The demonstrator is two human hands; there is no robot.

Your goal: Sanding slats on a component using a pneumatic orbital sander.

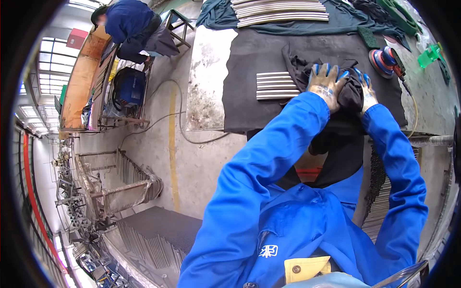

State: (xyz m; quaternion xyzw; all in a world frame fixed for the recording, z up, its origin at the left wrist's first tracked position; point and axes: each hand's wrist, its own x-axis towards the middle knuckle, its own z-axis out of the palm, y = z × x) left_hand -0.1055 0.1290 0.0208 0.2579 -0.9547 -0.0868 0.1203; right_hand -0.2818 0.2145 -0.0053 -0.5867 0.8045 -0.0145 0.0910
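Both gloved hands, left hand [325,85] & right hand [367,92], are clutching a bunched black cloth [349,95], fingers curled tight, probably gathering it for wiping. Just left, short metal bars [277,86] are lying on the dark mat [249,72]; orange sander [384,61] is sitting beyond.

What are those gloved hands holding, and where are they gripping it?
Both hands, left hand and right hand, clutch a bunched black cloth from either side. Whether anything is wrapped inside cannot be told.
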